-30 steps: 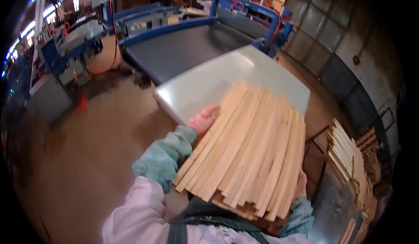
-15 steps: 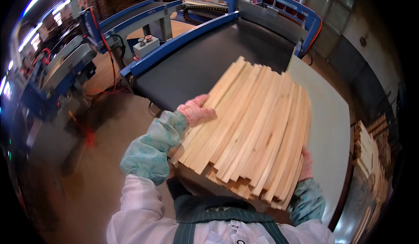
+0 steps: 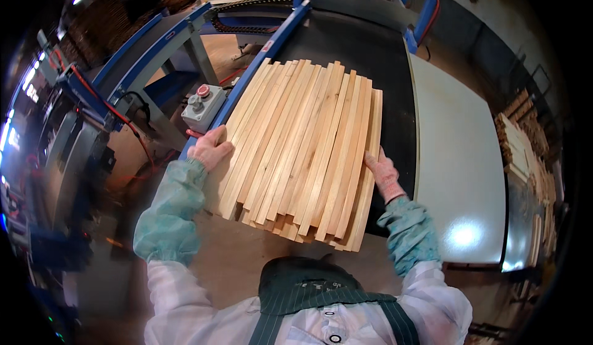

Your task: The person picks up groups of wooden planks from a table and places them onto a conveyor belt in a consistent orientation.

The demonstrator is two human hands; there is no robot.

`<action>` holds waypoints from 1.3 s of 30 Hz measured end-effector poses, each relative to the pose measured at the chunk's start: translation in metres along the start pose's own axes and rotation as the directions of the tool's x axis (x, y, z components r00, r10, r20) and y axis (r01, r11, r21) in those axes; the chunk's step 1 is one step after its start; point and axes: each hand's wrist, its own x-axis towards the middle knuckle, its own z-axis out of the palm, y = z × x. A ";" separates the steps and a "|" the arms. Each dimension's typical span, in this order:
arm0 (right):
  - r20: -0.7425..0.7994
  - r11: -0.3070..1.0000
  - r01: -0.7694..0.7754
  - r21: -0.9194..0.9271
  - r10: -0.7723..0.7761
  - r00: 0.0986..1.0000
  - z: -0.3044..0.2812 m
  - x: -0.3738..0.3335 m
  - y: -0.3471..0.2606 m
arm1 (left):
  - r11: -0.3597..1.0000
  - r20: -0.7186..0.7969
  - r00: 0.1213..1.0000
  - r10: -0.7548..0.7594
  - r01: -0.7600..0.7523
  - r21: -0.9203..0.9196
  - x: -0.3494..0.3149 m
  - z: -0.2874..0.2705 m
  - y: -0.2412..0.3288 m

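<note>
A wide bundle of pale wooden strips [image 3: 296, 147] lies side by side over the black conveyor belt [image 3: 346, 42], its uneven near ends toward me. More strips show beneath the top layer at the near end. My left hand [image 3: 211, 149], in a pinkish glove, grips the bundle's left edge, with the fingers curled against the wood. On the opposite edge, my right hand [image 3: 384, 173] presses in, thumb at the outermost strips and other fingers partly hidden. Both hands clasp the bundle between them.
A grey control box [image 3: 204, 107] with a red button stands just left of my left hand, by the blue conveyor rail [image 3: 262, 54]. To the right is a pale tabletop [image 3: 460, 159], with stacked wood [image 3: 519, 150] beyond it. A blue machine frame [image 3: 426, 11] spans the far end.
The bundle has moved left in view, from over the belt's right edge and the pale tabletop to over the belt. Both hands moved with it, and it now sits straighter.
</note>
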 end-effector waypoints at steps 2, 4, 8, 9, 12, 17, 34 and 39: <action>0.112 0.854 0.034 -0.519 0.028 0.993 -0.010 -0.007 -0.045 | 0.983 0.096 0.995 -0.020 0.037 -0.179 -0.013 -0.009 -0.032; 0.052 0.747 0.078 -0.660 -0.059 0.997 -0.023 -0.014 -0.044 | 0.933 0.147 0.987 0.062 -0.005 -0.360 -0.018 -0.005 -0.040; -0.364 0.933 0.276 -0.230 -0.346 0.865 0.000 -0.040 -0.019 | 0.649 0.103 0.979 0.175 -0.036 -0.760 -0.010 0.023 -0.058; -0.425 0.935 0.342 -0.098 -0.350 0.835 0.014 -0.050 -0.022 | 0.571 0.104 0.978 0.181 -0.018 -0.821 -0.010 0.027 -0.055; -0.391 0.947 0.291 0.138 -0.218 0.894 0.044 -0.057 -0.033 | 0.357 0.103 0.979 0.175 0.034 -0.933 -0.010 0.037 -0.054; 0.104 0.509 -0.095 0.856 0.010 0.995 0.007 -0.075 -0.092 | 0.287 0.166 0.964 0.207 0.102 -0.952 -0.005 0.039 -0.065; 0.334 0.347 -0.261 0.901 -0.168 0.928 -0.143 -0.150 -0.007 | 0.336 0.411 0.910 0.050 0.372 -0.865 -0.178 0.076 0.099; 0.244 0.536 -0.117 0.836 -0.172 0.954 -0.325 -0.213 0.106 | 0.279 0.401 0.901 0.169 0.346 -0.896 -0.287 0.121 0.271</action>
